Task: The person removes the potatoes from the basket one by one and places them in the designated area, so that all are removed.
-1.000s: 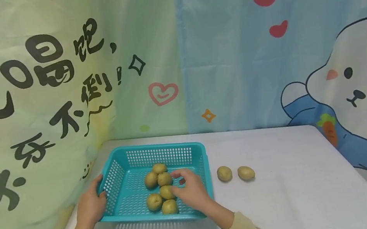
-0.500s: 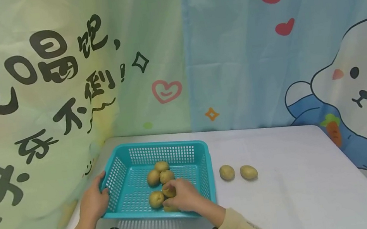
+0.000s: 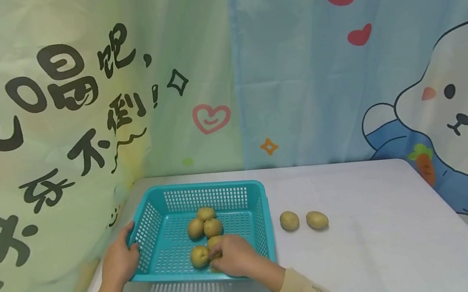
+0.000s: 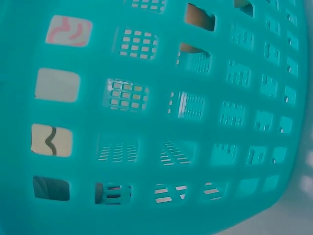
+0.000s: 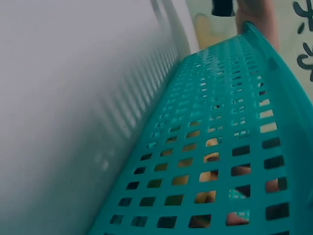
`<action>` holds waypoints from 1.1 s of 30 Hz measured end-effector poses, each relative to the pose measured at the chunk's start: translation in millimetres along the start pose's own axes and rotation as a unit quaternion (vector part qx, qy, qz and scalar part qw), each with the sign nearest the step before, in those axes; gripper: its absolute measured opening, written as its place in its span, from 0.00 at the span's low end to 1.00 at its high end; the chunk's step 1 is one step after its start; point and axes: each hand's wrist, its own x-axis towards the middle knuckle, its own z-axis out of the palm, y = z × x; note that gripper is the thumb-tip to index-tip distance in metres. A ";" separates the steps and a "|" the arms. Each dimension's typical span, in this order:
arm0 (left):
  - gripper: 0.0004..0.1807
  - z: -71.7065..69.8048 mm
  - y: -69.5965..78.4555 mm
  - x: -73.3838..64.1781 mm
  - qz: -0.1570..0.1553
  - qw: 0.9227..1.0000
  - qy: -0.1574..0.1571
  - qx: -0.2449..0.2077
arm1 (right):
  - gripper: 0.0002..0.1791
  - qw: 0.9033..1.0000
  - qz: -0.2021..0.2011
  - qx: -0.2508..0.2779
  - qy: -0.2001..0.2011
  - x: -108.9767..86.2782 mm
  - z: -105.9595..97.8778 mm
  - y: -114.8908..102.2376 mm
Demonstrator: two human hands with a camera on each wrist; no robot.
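A teal plastic basket (image 3: 242, 270) with perforated walls stands on the table. My left hand (image 3: 119, 258) grips its left rim, the thumb on the near side. Inside lie several potatoes: a cluster toward the back, among them one potato (image 3: 213, 227), and another potato (image 3: 199, 256) nearer the front. My right hand (image 3: 234, 255) reaches over the front wall with curled fingers around a front potato, which it mostly hides. In the left wrist view the basket wall (image 4: 161, 117) fills the picture. Through the front wall (image 5: 225, 132) in the right wrist view, bits of potato and fingers show.
Two more potatoes, a rounder potato (image 3: 289, 220) and an oval potato (image 3: 317, 220), lie on the white table (image 3: 366, 257) right of the basket. A printed cloth backdrop (image 3: 293, 58) hangs behind and on the left.
My right hand has come down and forward from beside the middle potatoes onto the front one, its fingers curling in. The left hand keeps its grip on the rim.
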 end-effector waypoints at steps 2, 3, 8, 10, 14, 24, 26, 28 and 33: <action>0.31 0.5 -0.5 -0.2 0.000 1.000 0.000 0.000 | 0.11 1.000 0.011 -0.026 0.000 -1.5 0.2 -1.4; 0.31 0.7 -0.6 -0.1 0.000 1.000 -0.001 0.000 | 0.11 0.999 0.018 -0.037 0.000 -2.2 0.2 -2.1; 0.31 1.1 -1.1 1.4 0.000 1.000 -0.002 0.001 | 0.10 0.997 0.038 -0.059 0.011 -2.8 1.2 -3.3; 0.31 1.4 -1.4 1.9 0.000 1.000 -0.004 0.002 | 0.10 0.997 0.041 -0.064 0.015 -2.2 1.7 -2.8; 0.31 1.5 -2.2 1.9 0.001 1.000 -0.008 -0.001 | 0.10 0.996 0.045 -0.073 0.018 -1.7 1.9 -2.3; 0.31 0.9 -2.5 2.9 -0.002 1.000 -0.011 -0.003 | 0.19 0.991 0.049 -0.105 -0.063 0.6 -1.0 0.2; 0.31 0.7 -2.3 2.7 -0.001 1.000 -0.011 -0.006 | 0.19 0.992 0.044 -0.091 -0.073 1.3 -0.9 0.7; 0.31 0.4 -2.2 2.7 0.000 1.000 -0.012 -0.006 | 0.19 0.994 0.038 -0.073 -0.077 2.2 -0.5 1.5; 0.31 0.0 -1.7 2.5 0.001 1.000 -0.009 -0.006 | 0.16 0.996 0.033 -0.029 -0.078 2.2 -0.9 3.6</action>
